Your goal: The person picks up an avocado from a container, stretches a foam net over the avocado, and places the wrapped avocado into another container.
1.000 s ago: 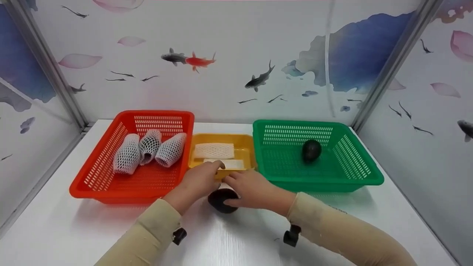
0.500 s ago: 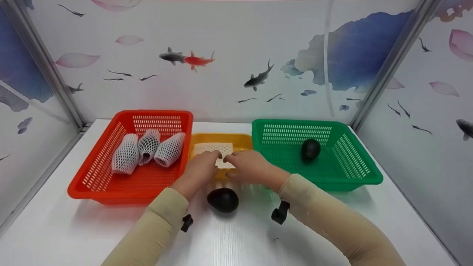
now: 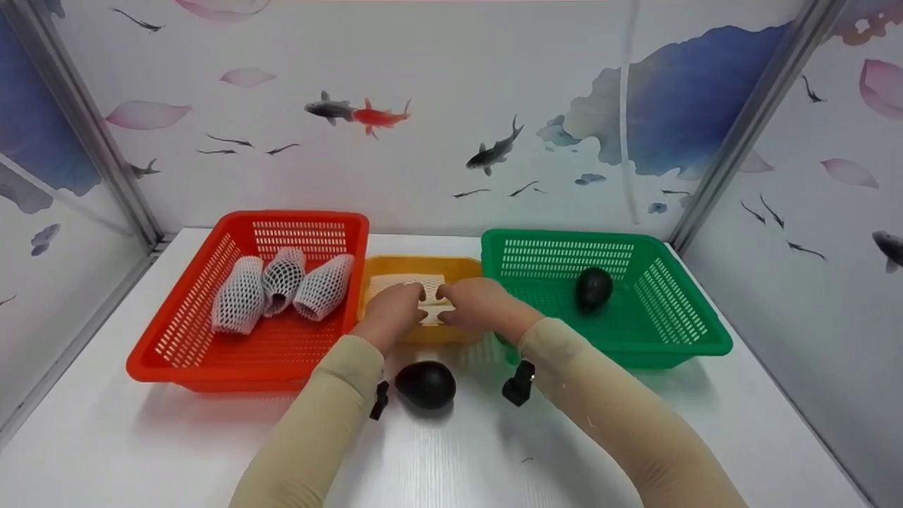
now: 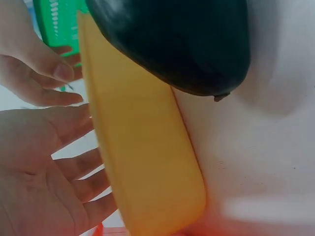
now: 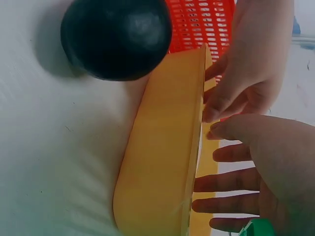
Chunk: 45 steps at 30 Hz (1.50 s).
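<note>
Hands (image 3: 389, 312) (image 3: 487, 305) over netting (image 3: 403, 279) in yellow tray (image 3: 441, 337), fingers (image 5: 226, 182) relaxed (both empty), dark fruit (image 3: 426, 385) nearby

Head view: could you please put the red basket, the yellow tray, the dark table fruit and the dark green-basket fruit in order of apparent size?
1. Red basket
2. Yellow tray
3. Table fruit and green-basket fruit: unranked; the first looks bigger but sits nearer the camera.

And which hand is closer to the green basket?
Right. The right hand is close beside the green basket; the left hand is farther off, nearer the red basket.
</note>
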{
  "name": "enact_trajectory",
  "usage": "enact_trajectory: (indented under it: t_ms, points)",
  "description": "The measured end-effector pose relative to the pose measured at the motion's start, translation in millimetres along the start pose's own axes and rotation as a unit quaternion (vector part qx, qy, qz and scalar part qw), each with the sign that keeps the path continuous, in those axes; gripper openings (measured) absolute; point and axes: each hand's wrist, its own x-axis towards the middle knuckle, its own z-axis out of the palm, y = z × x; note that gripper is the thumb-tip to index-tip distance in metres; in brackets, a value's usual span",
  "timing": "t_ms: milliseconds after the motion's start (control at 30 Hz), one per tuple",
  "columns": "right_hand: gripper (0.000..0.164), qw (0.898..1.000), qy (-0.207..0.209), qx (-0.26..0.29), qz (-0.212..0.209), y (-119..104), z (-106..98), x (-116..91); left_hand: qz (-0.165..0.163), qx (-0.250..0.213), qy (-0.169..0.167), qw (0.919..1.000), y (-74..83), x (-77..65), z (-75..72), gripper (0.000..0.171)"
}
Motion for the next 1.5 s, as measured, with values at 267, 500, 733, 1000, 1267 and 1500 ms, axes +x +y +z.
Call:
enact_trajectory:
  t_ms: [267, 500, 733, 1000, 1267, 1500]
  points:
    - [0.043, 1.000, -0.018, -0.002, 0.000, 0.5, 0.6, 4.4, -0.023, -0.011, -0.039, 0.9989, -6.0, 7.8, -1.0, 0.038]
    - [0.041, 1.000, -0.023, -0.012, -0.010, 0.1, 3.1, 7.3, -0.039, -0.014, -0.061, 0.9973, -6.7, 12.5, -1.5, 0.036]
    - [0.040, 1.000, -0.025, -0.006, -0.015, -2.5, -0.3, 5.8, -0.036, 0.059, -0.050, 0.9963, -9.1, 17.2, 2.2, 0.019]
    - [0.036, 0.999, -0.021, -0.018, -0.029, -3.6, -1.1, 7.4, -0.045, 0.050, -0.057, 0.9961, -10.0, 15.0, 1.9, 0.016]
    - [0.037, 0.999, -0.026, -0.006, -0.038, -0.8, -4.5, 6.9, -0.024, 0.069, -0.038, 0.9966, -7.4, 16.1, -1.5, 0.011]
    - [0.042, 0.999, -0.035, 0.005, -0.017, 1.5, -9.2, 7.4, -0.023, 0.068, -0.039, 0.9967, 0.3, 20.9, -16.9, 0.010]
